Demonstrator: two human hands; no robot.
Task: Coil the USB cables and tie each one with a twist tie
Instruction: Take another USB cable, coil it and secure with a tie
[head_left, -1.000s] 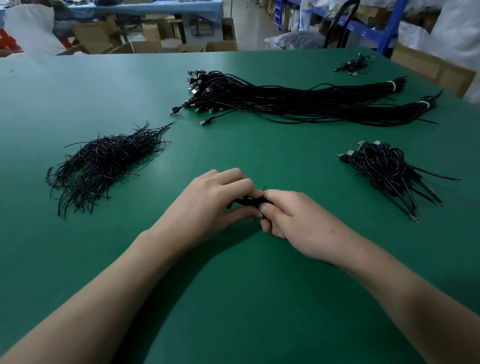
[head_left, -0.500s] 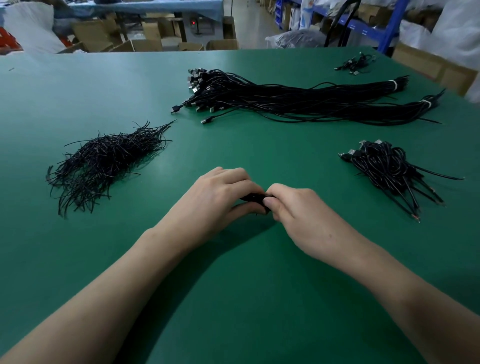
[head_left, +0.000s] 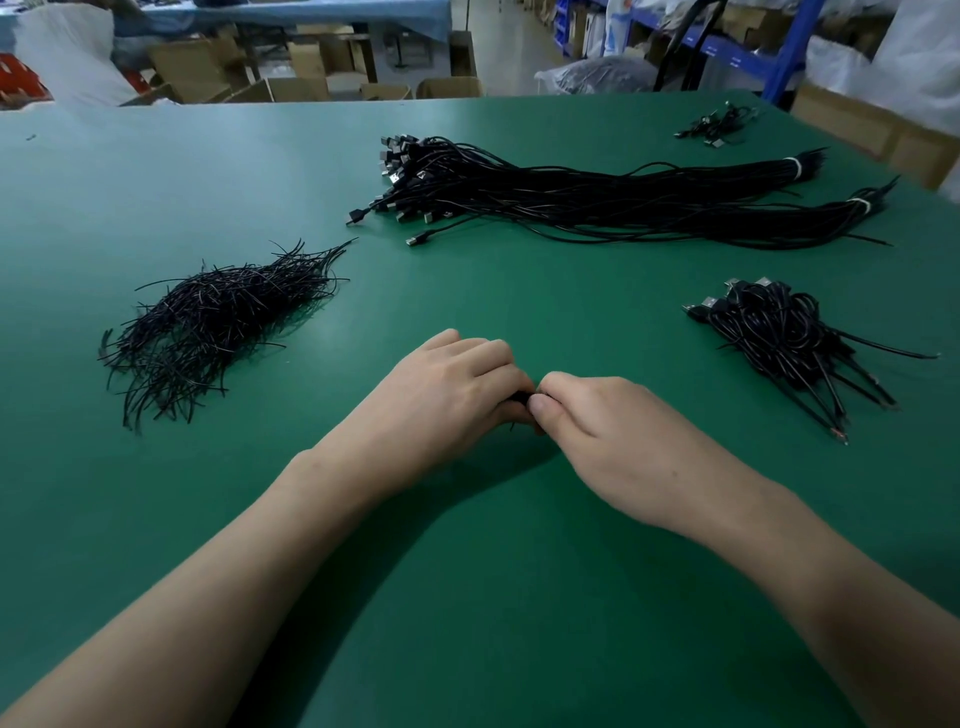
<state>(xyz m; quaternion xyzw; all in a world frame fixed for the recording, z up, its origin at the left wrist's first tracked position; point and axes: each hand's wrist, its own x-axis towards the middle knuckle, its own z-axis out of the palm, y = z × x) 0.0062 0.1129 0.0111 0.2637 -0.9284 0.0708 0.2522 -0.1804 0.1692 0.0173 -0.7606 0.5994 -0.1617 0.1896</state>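
My left hand (head_left: 447, 387) and my right hand (head_left: 608, 431) meet at the middle of the green table (head_left: 467, 571), both closed on a small black coiled USB cable (head_left: 521, 399). Only a sliver of that cable shows between my fingertips; the rest is hidden inside my hands. Whether a twist tie is on it cannot be seen. A heap of black twist ties (head_left: 218, 317) lies to the left. A long bundle of uncoiled black USB cables (head_left: 597, 197) stretches across the far side. A pile of coiled cables (head_left: 784, 332) rests at the right.
A few more cables (head_left: 719, 122) lie at the far right corner of the table. Beyond the table's far edge are cardboard boxes (head_left: 291, 85), a blue table and blue shelving (head_left: 774, 52). Another box (head_left: 872, 130) stands off the right edge.
My right hand has rolled over the cable, its thumb now pressed against my left fingertips. Less of the black cable shows than before. Both hands stay at the same spot.
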